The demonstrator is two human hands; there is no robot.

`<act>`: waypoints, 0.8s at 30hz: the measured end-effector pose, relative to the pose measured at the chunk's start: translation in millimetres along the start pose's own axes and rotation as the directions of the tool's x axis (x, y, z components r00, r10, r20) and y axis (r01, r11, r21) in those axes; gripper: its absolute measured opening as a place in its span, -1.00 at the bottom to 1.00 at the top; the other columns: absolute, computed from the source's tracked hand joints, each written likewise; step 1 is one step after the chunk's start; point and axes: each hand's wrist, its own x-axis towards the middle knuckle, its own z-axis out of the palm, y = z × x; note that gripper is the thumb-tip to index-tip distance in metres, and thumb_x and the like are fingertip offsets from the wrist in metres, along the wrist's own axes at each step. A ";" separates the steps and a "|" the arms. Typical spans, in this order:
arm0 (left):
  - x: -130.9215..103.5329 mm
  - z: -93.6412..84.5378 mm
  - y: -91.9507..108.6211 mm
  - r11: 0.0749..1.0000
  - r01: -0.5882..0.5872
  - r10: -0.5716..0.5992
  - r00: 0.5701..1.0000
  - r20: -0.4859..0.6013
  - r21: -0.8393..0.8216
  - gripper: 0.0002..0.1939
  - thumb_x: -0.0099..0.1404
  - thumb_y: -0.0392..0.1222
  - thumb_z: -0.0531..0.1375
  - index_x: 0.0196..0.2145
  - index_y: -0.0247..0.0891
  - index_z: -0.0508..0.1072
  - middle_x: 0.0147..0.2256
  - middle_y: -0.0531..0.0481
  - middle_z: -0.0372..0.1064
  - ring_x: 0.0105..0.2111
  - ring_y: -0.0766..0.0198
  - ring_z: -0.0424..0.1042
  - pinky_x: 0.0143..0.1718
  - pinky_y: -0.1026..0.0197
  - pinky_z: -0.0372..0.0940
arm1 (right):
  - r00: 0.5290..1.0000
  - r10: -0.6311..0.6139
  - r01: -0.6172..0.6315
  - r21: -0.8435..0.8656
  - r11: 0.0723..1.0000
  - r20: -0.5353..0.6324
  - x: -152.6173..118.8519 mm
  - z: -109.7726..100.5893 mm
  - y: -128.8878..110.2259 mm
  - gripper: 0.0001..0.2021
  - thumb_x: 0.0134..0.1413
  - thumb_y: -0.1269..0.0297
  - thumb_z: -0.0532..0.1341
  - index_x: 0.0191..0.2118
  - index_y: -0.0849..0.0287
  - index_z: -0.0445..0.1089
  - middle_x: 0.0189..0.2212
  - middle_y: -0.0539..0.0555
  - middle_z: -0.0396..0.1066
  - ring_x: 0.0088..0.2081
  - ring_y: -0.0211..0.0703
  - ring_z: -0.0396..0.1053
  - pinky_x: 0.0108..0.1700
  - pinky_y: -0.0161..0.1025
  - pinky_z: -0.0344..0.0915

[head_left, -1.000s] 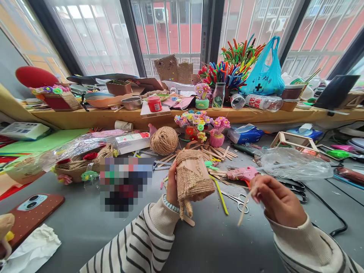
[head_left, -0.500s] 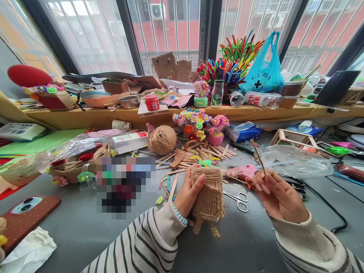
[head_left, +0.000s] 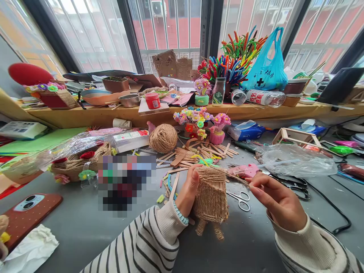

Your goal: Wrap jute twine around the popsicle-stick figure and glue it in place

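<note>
On the left of the table (head_left: 159, 242), a round ball of tan jute twine (head_left: 163, 138) sits behind a scatter of flat wooden craft sticks (head_left: 182, 157). My left fingers (head_left: 192, 182) are wrapped around a brown twine-wound wooden holder (head_left: 211, 201), thumb on the side facing me, the others mostly hidden behind it. The holder is in front of me, nearly upright, its 2 stubby wound legs (head_left: 200, 227) pointing down. To its right lie small silver scissors (head_left: 237, 197) and, farther back, a pink glue gun (head_left: 250, 171). My right fingers (head_left: 262, 195) pinch a thin brown strand (head_left: 237, 179) between thumb and forefinger; it runs from near the holder's upper right edge.

To do this well, I should keep the left hold firm without crushing the windings, hold the strand evenly tight, and guide it close against its neighbour so no gap opens over the bare wood.

Against the picture from 0.5 seconds ago, the holder sits in about the same pose. On the right, the loose end that stuck up above my fingers no longer shows.
</note>
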 end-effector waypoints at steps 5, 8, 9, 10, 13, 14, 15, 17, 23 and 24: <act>0.3 1.1 2.6 1.000 0.002 -0.002 1.000 0.013 0.017 -0.46 0.02 0.30 0.28 -0.21 -0.17 0.45 -0.26 -0.03 0.50 -0.18 0.10 0.44 -0.03 0.14 0.26 | 0.944 -0.206 0.233 -0.081 0.969 0.257 9.1 -10.1 0.1 -0.87 0.14 0.24 0.24 -0.42 0.09 0.40 -0.54 -0.03 0.33 -0.43 -0.26 0.30 -0.34 -0.32 0.33; 0.3 0.3 3.1 0.996 -0.004 0.000 0.999 0.049 0.084 -0.38 0.07 0.37 0.20 -0.14 -0.21 0.40 -0.21 -0.07 0.49 -0.15 0.07 0.43 0.00 0.08 0.24 | 0.922 -0.265 0.297 -0.076 0.952 0.282 10.4 -9.0 -1.4 -0.88 0.15 0.27 0.22 -0.41 0.07 0.36 -0.54 -0.06 0.32 -0.45 -0.29 0.29 -0.36 -0.36 0.31; 0.3 -0.3 2.9 0.993 -0.005 -0.002 0.998 0.060 0.115 -0.35 0.09 0.39 0.16 -0.12 -0.21 0.37 -0.19 -0.09 0.48 -0.13 0.06 0.43 0.02 0.06 0.23 | 0.917 -0.273 0.307 -0.076 0.949 0.292 10.3 -8.0 -1.8 -0.89 0.15 0.27 0.21 -0.41 0.06 0.36 -0.54 -0.06 0.32 -0.45 -0.30 0.28 -0.36 -0.37 0.31; 0.4 -1.0 2.6 0.989 -0.008 -0.002 0.998 0.068 0.149 -0.34 0.10 0.42 0.12 -0.10 -0.21 0.36 -0.17 -0.10 0.47 -0.11 0.05 0.43 0.04 0.05 0.23 | 0.912 -0.277 0.314 -0.079 0.946 0.304 10.1 -7.1 -2.1 -0.89 0.15 0.28 0.21 -0.40 0.06 0.35 -0.53 -0.07 0.32 -0.45 -0.31 0.28 -0.36 -0.38 0.31; 0.9 -3.3 1.3 0.969 -0.026 0.008 0.997 0.073 0.246 -0.30 0.11 0.46 0.07 -0.07 -0.20 0.31 -0.13 -0.13 0.46 -0.07 0.03 0.41 0.08 0.03 0.20 | 0.907 -0.278 0.322 -0.096 0.942 0.315 10.0 -6.1 -1.9 -0.90 0.16 0.27 0.21 -0.40 0.05 0.35 -0.52 -0.07 0.33 -0.44 -0.32 0.29 -0.35 -0.39 0.31; 1.0 -4.0 1.0 0.963 -0.031 0.010 0.997 0.078 0.266 -0.29 0.11 0.46 0.06 -0.06 -0.20 0.29 -0.11 -0.14 0.46 -0.05 0.03 0.41 0.09 0.03 0.19 | 0.909 -0.276 0.321 -0.101 0.942 0.311 10.1 -6.3 -1.6 -0.89 0.17 0.27 0.21 -0.40 0.05 0.35 -0.52 -0.07 0.33 -0.45 -0.32 0.28 -0.34 -0.39 0.31; 1.1 -4.4 0.8 0.959 -0.033 0.010 0.996 0.084 0.280 -0.28 0.11 0.46 0.05 -0.05 -0.20 0.27 -0.10 -0.15 0.45 -0.05 0.03 0.41 0.10 0.03 0.18 | 0.911 -0.277 0.321 -0.103 0.942 0.306 10.3 -6.6 -1.2 -0.88 0.17 0.26 0.20 -0.40 0.06 0.35 -0.53 -0.08 0.33 -0.45 -0.32 0.29 -0.34 -0.39 0.31; 1.0 -4.7 1.3 0.954 -0.032 0.003 0.995 0.097 0.297 -0.26 0.11 0.47 0.04 -0.02 -0.21 0.24 -0.09 -0.17 0.45 -0.05 0.02 0.42 0.10 0.02 0.17 | 0.914 -0.275 0.318 -0.107 0.942 0.299 10.7 -7.1 -0.6 -0.86 0.18 0.25 0.20 -0.41 0.06 0.34 -0.53 -0.08 0.33 -0.46 -0.33 0.29 -0.34 -0.39 0.32; 0.4 -4.6 1.5 0.952 0.000 -0.036 0.993 0.113 0.308 -0.23 0.09 0.43 0.11 0.02 -0.23 0.19 -0.11 -0.19 0.47 -0.09 0.03 0.45 0.04 0.03 0.22 | 0.921 -0.270 0.312 -0.117 0.943 0.281 11.8 -6.2 -1.7 -0.82 0.19 0.20 0.20 -0.43 0.07 0.35 -0.55 -0.08 0.34 -0.48 -0.33 0.29 -0.36 -0.40 0.32; 0.6 -5.0 0.4 0.955 -0.001 -0.032 0.994 0.107 0.297 -0.25 0.10 0.41 0.13 0.01 -0.23 0.20 -0.11 -0.18 0.47 -0.09 0.03 0.45 0.04 0.03 0.22 | 0.922 -0.271 0.313 -0.119 0.942 0.277 11.9 -6.2 -1.8 -0.82 0.19 0.19 0.20 -0.43 0.07 0.35 -0.55 -0.08 0.34 -0.48 -0.34 0.29 -0.36 -0.41 0.32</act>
